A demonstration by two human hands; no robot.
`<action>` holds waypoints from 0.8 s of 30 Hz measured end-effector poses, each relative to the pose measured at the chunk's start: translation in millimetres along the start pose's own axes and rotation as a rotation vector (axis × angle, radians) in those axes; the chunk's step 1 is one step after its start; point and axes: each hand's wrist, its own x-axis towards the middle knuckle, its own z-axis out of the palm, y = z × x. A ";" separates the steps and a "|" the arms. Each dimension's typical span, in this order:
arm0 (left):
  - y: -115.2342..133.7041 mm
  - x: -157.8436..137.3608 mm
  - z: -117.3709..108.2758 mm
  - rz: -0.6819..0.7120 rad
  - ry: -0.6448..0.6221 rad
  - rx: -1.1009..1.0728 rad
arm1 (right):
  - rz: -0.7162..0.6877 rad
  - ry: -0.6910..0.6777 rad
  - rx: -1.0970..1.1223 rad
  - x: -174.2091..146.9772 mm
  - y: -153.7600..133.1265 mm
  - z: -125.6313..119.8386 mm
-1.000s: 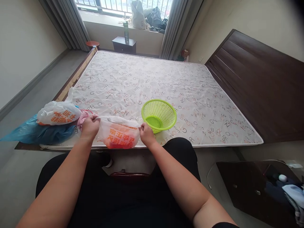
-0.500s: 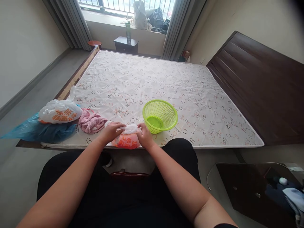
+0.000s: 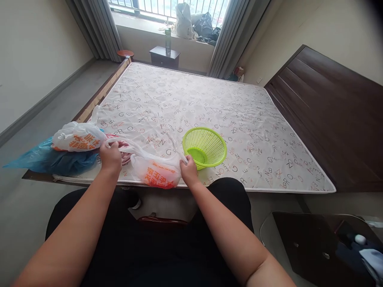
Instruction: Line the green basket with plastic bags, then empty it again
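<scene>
At the near edge of a bare mattress (image 3: 191, 99) printed with scattered letters, we hold a white plastic bag (image 3: 157, 172) with orange lettering, its two handles drawn out to either side. Our left hand (image 3: 110, 156) is closed around the left handle, which stretches taut from the bag across a pink cloth (image 3: 124, 149) lying just behind the hand. Our right hand (image 3: 189, 171) pinches the right handle close to the bag's mouth, fingers clenched on the thin plastic. The bag itself rests on the mattress between our hands, bulging with something orange-red that we cannot make out. Just beside the right hand, touching or nearly touching the bag's handle, sits a lime-green plastic basket (image 3: 204, 146), upright and slightly inward from the near edge. Toward the near left corner of the mattress a second white bag (image 3: 78, 137) with the same orange lettering lies on top of a crumpled blue plastic bag (image 3: 44, 159) that spills over the edge. A dark wooden headboard (image 3: 329, 119) runs along the mattress's right side.
</scene>
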 end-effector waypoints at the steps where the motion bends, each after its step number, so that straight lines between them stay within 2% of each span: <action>1: 1.9 -4.3 -0.9 0.119 0.056 0.076 | 0.009 0.018 0.017 -1.1 -1.8 -0.7; 3: 3.5 -20.6 -1.6 0.388 0.080 0.230 | 0.003 0.049 0.051 -4.1 -5.2 -0.6; 5: 0.8 -43.0 -0.2 0.579 -0.058 0.340 | -0.020 0.068 0.077 -7.8 -8.0 0.8; 8: -9.3 -76.7 6.5 0.739 -0.287 0.410 | -0.058 0.077 0.101 -12.8 -10.4 4.0; 13: -10.1 -111.5 18.1 1.290 -0.313 0.301 | -0.153 0.097 0.112 -14.2 -9.2 8.8; 15: -1.4 -117.5 20.0 1.402 -0.504 0.223 | -0.221 0.128 0.091 -12.8 -8.1 9.9; 17: 5.7 -120.0 22.0 1.389 -0.761 0.168 | -0.284 0.151 0.070 -11.5 -7.4 10.5; 19: 6.2 -118.8 25.8 1.256 -0.903 0.231 | -0.334 0.147 0.064 -11.4 -7.2 11.3; 22: -6.8 -111.2 33.9 0.862 -0.951 0.529 | -0.424 0.109 0.078 -13.7 -7.2 13.2; 24: -20.2 -105.1 38.2 0.580 -1.005 0.640 | -0.489 0.078 0.078 -16.2 -7.1 15.3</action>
